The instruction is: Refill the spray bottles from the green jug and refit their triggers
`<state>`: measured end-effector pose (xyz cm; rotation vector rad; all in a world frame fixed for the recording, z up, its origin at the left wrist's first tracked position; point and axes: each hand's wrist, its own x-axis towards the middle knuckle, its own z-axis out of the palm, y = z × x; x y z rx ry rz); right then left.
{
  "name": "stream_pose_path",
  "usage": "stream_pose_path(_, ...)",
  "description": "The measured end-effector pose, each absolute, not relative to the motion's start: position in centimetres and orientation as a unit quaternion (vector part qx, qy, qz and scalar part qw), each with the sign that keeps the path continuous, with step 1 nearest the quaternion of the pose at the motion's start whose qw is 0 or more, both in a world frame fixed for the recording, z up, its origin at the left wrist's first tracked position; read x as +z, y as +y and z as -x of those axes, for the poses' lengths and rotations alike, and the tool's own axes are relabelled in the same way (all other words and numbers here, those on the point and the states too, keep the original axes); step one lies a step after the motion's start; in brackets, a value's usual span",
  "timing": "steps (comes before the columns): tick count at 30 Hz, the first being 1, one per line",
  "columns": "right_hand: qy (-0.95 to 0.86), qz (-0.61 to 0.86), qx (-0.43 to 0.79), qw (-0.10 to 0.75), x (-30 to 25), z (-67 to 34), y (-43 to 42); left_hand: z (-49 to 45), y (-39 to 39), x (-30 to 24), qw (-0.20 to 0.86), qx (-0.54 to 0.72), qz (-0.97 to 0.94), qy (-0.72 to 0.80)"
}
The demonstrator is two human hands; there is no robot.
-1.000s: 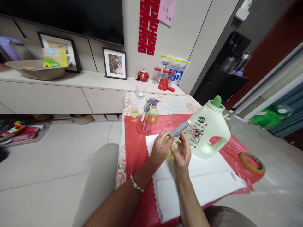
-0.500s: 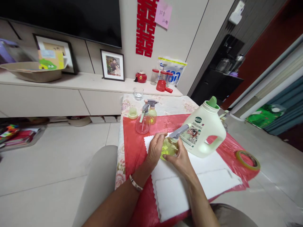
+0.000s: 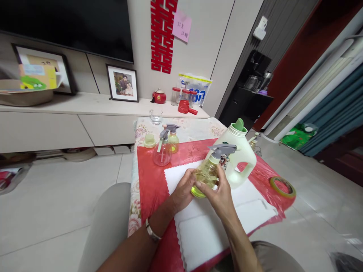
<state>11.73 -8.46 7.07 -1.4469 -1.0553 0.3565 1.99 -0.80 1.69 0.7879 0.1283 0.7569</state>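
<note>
Between my two hands is a spray bottle (image 3: 206,174) with a grey trigger head and yellow-green liquid at its bottom, tilted to the right above a white cloth. My left hand (image 3: 183,189) is closed on its left side. From the right, my right hand (image 3: 219,189) grips it, thumb across the front. Just behind stands a large pale green detergent jug (image 3: 241,151) with a green cap in its mouth. To the left, a clear spray bottle (image 3: 162,154) stands in front of another spray bottle (image 3: 173,142) holding yellowish liquid.
The white cloth (image 3: 204,238) lies over red plastic sheeting (image 3: 150,181) on the table. A tape roll (image 3: 283,187) rests at the right edge. Farther back are a pale green cap (image 3: 149,141) and a glass cup (image 3: 155,117). Behind the jug stands another small bottle (image 3: 253,141).
The spray bottle has turned in my hands, and its trigger head now points the other way and sits higher. The whole view has shifted slightly to the right.
</note>
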Motion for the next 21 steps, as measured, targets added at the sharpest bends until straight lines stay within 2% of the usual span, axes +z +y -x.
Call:
stream_pose_path(4,-0.477,0.562,0.3,0.606,7.5,-12.5,-9.6,-1.6,-0.7,1.8,0.875,0.306,-0.374,0.034)
stream_pose_path(7,-0.497,0.483,0.421,0.585,8.3,-13.1,-10.4,-1.3,-0.7,1.9,0.897,0.22,-0.383,0.014)
stream_pose_path(10,-0.477,0.468,0.476,0.572,8.6,-12.9,-11.0,-1.0,-0.9,1.7,0.916,0.145,-0.375,-0.007)
stream_pose_path(16,-0.44,0.497,0.39,0.638,9.1,-12.3,-13.0,-0.9,-1.0,1.3,0.917,0.134,-0.376,-0.016)
stream_pose_path(21,-0.376,0.581,0.173,0.701,13.0,-16.5,-16.6,-1.0,-0.5,1.3,0.895,0.157,-0.415,0.034)
